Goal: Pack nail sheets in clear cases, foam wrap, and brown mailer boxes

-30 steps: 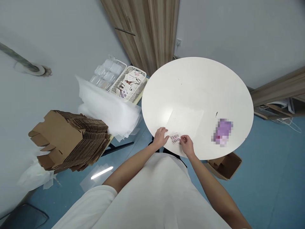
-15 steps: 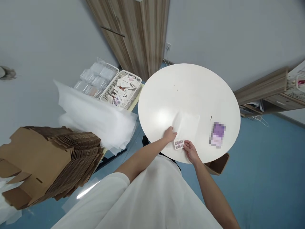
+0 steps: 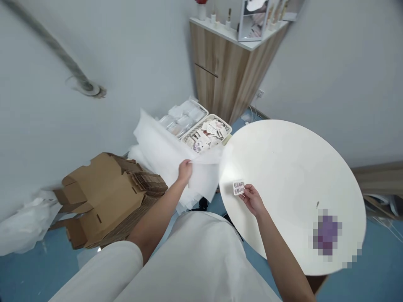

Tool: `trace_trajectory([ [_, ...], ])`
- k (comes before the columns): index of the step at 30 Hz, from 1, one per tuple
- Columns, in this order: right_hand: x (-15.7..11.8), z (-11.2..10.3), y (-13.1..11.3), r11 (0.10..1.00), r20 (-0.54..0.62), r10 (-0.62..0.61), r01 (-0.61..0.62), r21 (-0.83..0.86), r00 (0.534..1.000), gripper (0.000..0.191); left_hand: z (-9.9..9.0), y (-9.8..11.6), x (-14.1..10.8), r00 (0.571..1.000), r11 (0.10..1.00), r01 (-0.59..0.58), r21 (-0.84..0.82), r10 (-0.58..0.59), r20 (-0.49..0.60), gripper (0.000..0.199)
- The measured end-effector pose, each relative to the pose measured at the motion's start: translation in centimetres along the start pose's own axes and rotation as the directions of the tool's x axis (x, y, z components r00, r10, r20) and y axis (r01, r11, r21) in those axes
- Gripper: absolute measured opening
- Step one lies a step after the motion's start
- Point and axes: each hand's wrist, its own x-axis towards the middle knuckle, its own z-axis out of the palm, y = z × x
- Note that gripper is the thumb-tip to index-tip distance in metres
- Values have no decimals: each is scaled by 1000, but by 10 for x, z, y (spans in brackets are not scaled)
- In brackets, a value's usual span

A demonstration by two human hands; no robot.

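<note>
My left hand (image 3: 185, 170) is closed on the edge of a thin, translucent white sheet (image 3: 208, 157), which stretches sideways toward the table rim. Below it lies a thick pile of similar white sheets (image 3: 166, 151). Over the near left part of the round white table (image 3: 283, 167), my right hand (image 3: 254, 199) pinches a small white card of press-on nails (image 3: 238, 188) by its right edge. Two rows of little patterned ovals show on the card.
Flattened brown cardboard boxes (image 3: 110, 197) are stacked at left. Behind the sheets stand a white basket of small cards (image 3: 209, 134) and another basket with clear packets (image 3: 182, 117). A pixelated purple patch (image 3: 327, 233) lies on the table's right. A wooden cabinet (image 3: 220, 71) fills the corner.
My left hand has moved left off the table with the thin sheet, over the sheet pile. My right hand still holds the card above the table. The view has turned left.
</note>
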Motion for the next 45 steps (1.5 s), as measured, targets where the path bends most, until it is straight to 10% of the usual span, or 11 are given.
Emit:
trace_trajectory([
  [3,50,41,-16,1000,72,-23,22,8,997,26,-52,-13,29,938,978,194,-80,-209,-278,23],
  [7,105,89,-29,993,55,-109,111,-39,993,23,-75,-23,40,848,955,274,-115,-296,-440,37],
  [11,143,123,-33,982,-57,-185,182,-53,981,24,-75,-24,34,856,976,160,144,-65,-514,73],
  [17,178,150,-28,969,-195,-229,204,-140,954,21,-69,-11,20,909,737,-85,671,334,-251,70],
  [20,190,156,-25,955,-243,-263,215,-206,934,20,-56,4,22,912,720,-293,629,408,-43,63],
  [26,207,158,-30,843,-164,-296,176,-509,941,16,-8,38,51,789,729,-608,314,514,336,35],
  [34,225,159,-38,596,71,-406,322,-736,911,40,40,54,97,836,757,-492,431,273,477,58],
  [40,216,166,-33,219,143,-405,248,-944,903,46,52,45,117,857,743,-457,488,221,465,48],
  [45,214,180,-25,232,27,-280,95,-968,959,64,59,43,118,860,732,-456,505,216,463,39],
])
